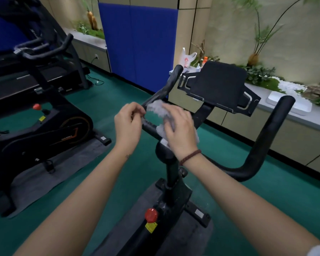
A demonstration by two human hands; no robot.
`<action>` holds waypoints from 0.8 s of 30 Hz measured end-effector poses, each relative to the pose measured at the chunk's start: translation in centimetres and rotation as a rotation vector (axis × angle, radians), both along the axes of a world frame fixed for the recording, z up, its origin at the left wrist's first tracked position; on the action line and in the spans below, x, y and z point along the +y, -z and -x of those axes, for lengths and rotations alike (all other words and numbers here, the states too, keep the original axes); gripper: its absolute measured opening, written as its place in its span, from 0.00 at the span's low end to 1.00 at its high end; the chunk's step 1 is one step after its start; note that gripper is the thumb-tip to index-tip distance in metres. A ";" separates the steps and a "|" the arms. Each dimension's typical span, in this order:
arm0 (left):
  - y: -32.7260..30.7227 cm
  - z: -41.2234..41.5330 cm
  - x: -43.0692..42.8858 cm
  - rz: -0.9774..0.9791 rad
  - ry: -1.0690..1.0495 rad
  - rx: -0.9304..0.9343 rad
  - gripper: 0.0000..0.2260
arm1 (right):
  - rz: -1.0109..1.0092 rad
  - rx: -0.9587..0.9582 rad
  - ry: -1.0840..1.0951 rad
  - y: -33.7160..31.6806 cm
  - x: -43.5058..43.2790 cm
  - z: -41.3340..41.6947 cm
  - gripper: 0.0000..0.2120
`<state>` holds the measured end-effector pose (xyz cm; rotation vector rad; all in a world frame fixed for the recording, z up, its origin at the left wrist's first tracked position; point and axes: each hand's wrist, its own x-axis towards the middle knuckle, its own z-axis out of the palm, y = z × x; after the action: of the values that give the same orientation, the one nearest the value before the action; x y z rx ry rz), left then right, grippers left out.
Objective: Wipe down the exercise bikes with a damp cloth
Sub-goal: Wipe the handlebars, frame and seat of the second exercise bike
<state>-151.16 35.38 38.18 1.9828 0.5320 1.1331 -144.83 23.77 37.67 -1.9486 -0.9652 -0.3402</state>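
Note:
A black exercise bike (171, 183) stands right in front of me, its curved handlebar (266, 137) spreading left and right and a black tablet holder (220, 85) above the stem. A crumpled white cloth (158, 108) is wrapped over the left part of the handlebar. My right hand (179, 130) presses on the cloth from above. My left hand (128, 122) pinches the cloth's left edge beside the bar. A red knob (151, 215) sits low on the frame.
A second black bike (44, 130) stands on a grey mat at the left, with a treadmill (26, 71) behind it. A blue mat (139, 43) leans on the wall. A low ledge (294, 115) with plants, bottles and a white tray runs along the right. The floor is green.

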 end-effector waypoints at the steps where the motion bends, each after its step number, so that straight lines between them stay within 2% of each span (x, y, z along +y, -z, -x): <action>1: -0.2 -0.2 -0.1 0.003 0.011 -0.007 0.13 | 0.057 0.033 0.042 -0.4 0.3 -0.4 0.19; 3: -0.5 -0.6 -0.3 -0.004 0.028 0.005 0.12 | 0.210 0.162 0.019 -0.9 0.8 -0.6 0.22; 5: 0.0 -1.2 -0.3 -0.056 0.056 0.055 0.12 | 0.226 0.349 -0.068 -0.9 1.3 -0.7 0.24; 7: 1.0 -1.8 -0.7 -0.119 0.135 0.150 0.12 | 0.061 0.566 -0.121 -1.2 1.6 -1.2 0.22; 9: 2.2 -2.4 -1.4 -0.147 0.231 0.289 0.15 | -0.207 0.787 -0.154 -1.6 1.4 -1.9 0.16; 10: 2.7 -2.6 -2.1 -0.161 0.270 0.362 0.17 | -0.320 0.818 -0.127 -1.6 1.1 -2.4 0.13; 12: 3.5 -3.0 -3.6 -0.258 0.284 0.501 0.25 | -0.472 0.747 0.007 -1.5 0.1 -4.0 0.09; 14: 3.7 -3.3 -4.8 -0.394 0.241 0.602 0.33 | -0.600 0.684 0.145 -1.2 -0.9 -5.8 0.12; 15: 3.8 -3.5 -5.0 -0.429 0.228 0.617 0.34 | -0.642 0.680 0.207 -0.9 -1.3 -6.7 0.14; 18: 3.8 -3.8 -4.1 -0.366 0.254 0.535 0.31 | -0.685 0.682 0.331 0.1 -1.9 -8.6 0.16; 21: 4.4 -4.4 -1.8 -0.200 0.317 0.404 0.22 | -0.737 0.676 0.364 0.5 -2.2 -9.6 0.16; 24: 5.2 -4.7 0.5 -0.226 0.383 0.368 0.21 | -0.716 0.644 0.347 0.6 -2.1 -10.1 0.15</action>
<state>-146.48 35.87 33.00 2.3804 0.1935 0.6158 -134.77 21.65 37.09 -1.3920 -0.0498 -0.1871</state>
